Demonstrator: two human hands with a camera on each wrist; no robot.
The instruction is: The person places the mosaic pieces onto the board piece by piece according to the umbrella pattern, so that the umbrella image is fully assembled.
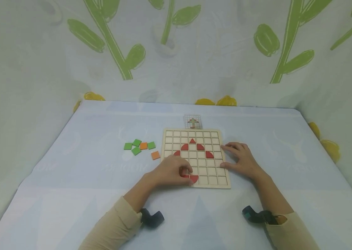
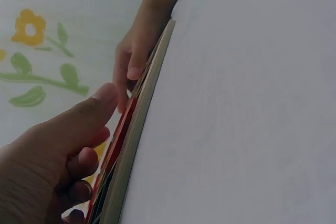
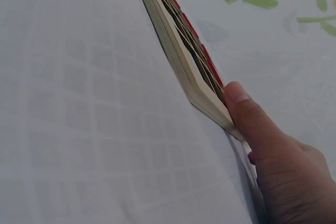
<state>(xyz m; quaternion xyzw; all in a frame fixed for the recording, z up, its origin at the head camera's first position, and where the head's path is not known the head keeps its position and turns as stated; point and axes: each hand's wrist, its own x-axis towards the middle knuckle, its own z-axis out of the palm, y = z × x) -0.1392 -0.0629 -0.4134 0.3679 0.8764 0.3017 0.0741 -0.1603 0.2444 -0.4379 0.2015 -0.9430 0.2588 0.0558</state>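
Walls [image 1: 213,69]: whitish, printed with green leafy stems [image 1: 110,38] and yellow flowers [image 2: 21,35].
Table [image 1: 69,187]: broad, pale bluish-white cover with faint triangular motifs.
Light: soft, diffuse.

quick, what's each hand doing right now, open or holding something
Left hand: open, loosely curled over the board, no piece visible in its grasp.
Right hand: open, touching the board's right edge.

Loose tiles [image 1: 143,146] left of board [image 1: 212,170]
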